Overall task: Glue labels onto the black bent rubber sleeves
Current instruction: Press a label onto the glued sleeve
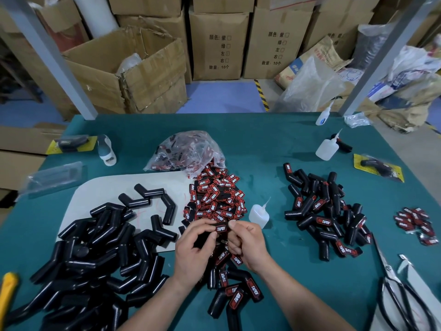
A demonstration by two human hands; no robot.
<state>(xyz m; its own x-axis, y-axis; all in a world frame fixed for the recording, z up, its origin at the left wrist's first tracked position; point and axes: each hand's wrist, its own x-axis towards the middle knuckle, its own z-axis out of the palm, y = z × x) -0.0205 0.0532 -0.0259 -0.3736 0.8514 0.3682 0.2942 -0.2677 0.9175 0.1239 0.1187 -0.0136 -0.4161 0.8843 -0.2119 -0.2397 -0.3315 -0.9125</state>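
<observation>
My left hand grips a black bent rubber sleeve above the table's middle. A red and black TAPER label lies on the sleeve's top. My right hand pinches the label and sleeve end from the right with thumb and fingers. A pile of loose labels lies just beyond my hands. Unlabelled sleeves are heaped at the left. Labelled sleeves are piled at the right, and a few more lie below my hands. A glue bottle stands right of the label pile.
A clear bag of labels sits behind the pile. Two more glue bottles stand far right. Scissors lie at the right edge, a small label heap beside them. Cardboard boxes stand behind the green table.
</observation>
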